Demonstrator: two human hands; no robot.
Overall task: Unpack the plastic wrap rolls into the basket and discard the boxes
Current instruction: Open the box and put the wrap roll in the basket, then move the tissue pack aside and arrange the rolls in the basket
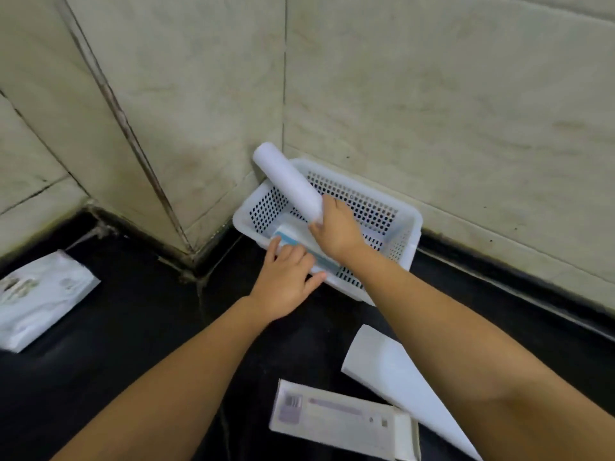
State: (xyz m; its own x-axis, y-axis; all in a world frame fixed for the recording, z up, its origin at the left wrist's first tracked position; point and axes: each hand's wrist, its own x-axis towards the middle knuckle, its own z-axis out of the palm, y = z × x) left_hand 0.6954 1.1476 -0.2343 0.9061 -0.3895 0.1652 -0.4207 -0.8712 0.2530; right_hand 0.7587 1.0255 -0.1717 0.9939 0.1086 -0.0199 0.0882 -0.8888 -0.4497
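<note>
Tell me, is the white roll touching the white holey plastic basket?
Cannot tell. In the head view the white roll crosses the white holey plastic basket rim, hiding any gap.

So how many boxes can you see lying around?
3, maybe more hidden. One box with a barcode lies on the dark floor near the bottom, one white box lies right of it, and one blue-striped box sits in the basket under the hands.

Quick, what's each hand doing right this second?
Left hand: fingers curled on the blue-and-white box in the basket.
Right hand: closed around the lower end of the white roll.
</note>
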